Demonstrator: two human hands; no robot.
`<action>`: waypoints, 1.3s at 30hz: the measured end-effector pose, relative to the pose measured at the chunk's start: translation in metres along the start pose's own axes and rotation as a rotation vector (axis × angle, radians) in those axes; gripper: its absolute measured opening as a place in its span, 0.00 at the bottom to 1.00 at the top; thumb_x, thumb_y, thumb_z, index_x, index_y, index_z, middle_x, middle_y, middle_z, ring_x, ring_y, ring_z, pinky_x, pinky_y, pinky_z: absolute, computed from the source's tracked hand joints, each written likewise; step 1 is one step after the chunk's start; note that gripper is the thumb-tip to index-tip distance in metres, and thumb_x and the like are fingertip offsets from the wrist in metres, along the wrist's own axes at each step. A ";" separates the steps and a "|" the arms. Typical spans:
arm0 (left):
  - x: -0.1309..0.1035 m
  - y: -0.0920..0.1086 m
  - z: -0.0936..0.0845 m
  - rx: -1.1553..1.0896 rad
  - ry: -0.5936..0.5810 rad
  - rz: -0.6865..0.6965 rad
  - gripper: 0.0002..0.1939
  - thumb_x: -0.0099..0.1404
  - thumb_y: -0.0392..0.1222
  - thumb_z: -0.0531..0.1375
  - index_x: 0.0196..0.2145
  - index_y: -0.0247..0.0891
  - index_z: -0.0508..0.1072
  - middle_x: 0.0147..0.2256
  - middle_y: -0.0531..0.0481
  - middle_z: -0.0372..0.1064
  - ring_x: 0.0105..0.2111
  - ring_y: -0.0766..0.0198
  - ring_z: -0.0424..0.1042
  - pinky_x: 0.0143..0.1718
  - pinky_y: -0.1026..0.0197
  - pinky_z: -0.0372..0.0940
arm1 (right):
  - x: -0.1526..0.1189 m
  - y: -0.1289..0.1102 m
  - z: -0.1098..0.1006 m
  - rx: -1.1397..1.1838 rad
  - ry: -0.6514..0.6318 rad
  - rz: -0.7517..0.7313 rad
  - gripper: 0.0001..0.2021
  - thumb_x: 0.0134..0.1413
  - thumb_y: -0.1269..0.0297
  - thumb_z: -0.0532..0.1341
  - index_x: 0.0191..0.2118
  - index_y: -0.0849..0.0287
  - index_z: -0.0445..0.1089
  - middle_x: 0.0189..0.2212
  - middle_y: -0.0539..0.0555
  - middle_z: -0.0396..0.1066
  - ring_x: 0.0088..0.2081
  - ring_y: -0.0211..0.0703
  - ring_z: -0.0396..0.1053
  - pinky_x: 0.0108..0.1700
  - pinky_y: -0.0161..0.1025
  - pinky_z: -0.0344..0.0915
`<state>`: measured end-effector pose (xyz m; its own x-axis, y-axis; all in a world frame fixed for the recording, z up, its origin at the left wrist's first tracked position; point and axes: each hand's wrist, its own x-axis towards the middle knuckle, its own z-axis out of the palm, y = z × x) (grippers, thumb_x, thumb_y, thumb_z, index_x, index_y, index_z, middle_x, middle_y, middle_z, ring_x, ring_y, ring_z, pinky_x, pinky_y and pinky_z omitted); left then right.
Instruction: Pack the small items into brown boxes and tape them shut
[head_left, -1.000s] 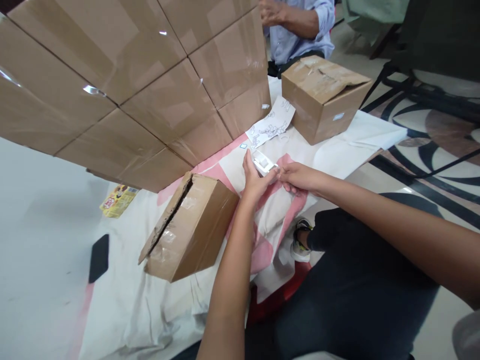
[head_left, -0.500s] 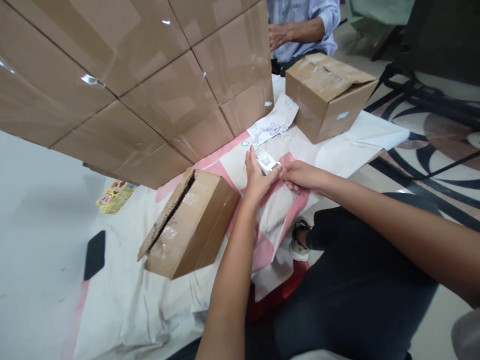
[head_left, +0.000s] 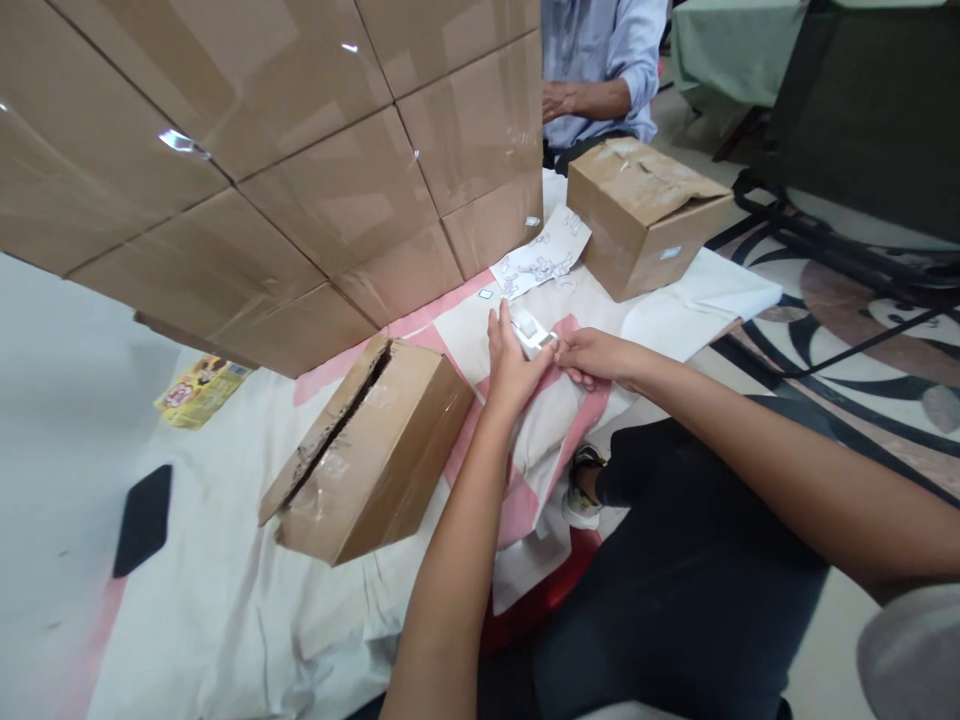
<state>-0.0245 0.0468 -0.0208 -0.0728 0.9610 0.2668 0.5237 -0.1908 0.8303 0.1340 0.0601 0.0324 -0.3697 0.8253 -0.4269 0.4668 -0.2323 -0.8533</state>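
Cradling white dispenser (head_left: pixel 527 326) in left hand (head_left: pixel 513 370), likely for steadiness; right hand (head_left: pixel 589 357) bunched at its near end, contents unclear.

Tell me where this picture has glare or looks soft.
Head view: white glints on the stack; head view: print on the yellow pack too soft to read; head view: the white item in the left hand lacks fine detail.

Text unreadable, lettering blurred on yellow packet (head_left: pixel 201 392)
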 end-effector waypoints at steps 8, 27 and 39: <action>-0.009 0.008 0.001 0.131 -0.028 -0.026 0.50 0.63 0.46 0.65 0.72 0.45 0.40 0.75 0.35 0.28 0.75 0.44 0.33 0.71 0.41 0.43 | -0.003 -0.004 0.001 -0.104 -0.027 0.066 0.16 0.63 0.76 0.57 0.24 0.58 0.61 0.13 0.45 0.61 0.13 0.31 0.56 0.17 0.31 0.53; -0.014 -0.002 0.009 0.158 0.149 0.071 0.48 0.58 0.49 0.67 0.71 0.42 0.50 0.71 0.33 0.41 0.71 0.39 0.46 0.68 0.37 0.48 | -0.025 -0.025 -0.012 0.141 -0.289 -0.422 0.10 0.57 0.58 0.64 0.34 0.61 0.70 0.15 0.44 0.64 0.16 0.31 0.57 0.22 0.30 0.53; -0.016 0.021 -0.014 -0.385 0.270 0.221 0.29 0.72 0.64 0.45 0.34 0.39 0.73 0.32 0.46 0.71 0.35 0.58 0.72 0.42 0.55 0.68 | -0.026 -0.026 -0.016 0.122 -0.247 -0.514 0.21 0.55 0.44 0.66 0.37 0.60 0.68 0.14 0.41 0.60 0.16 0.32 0.55 0.22 0.31 0.51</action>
<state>-0.0248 0.0246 -0.0008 -0.2384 0.8135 0.5305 0.2050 -0.4918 0.8462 0.1443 0.0526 0.0705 -0.7078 0.7063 0.0067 0.0869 0.0965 -0.9915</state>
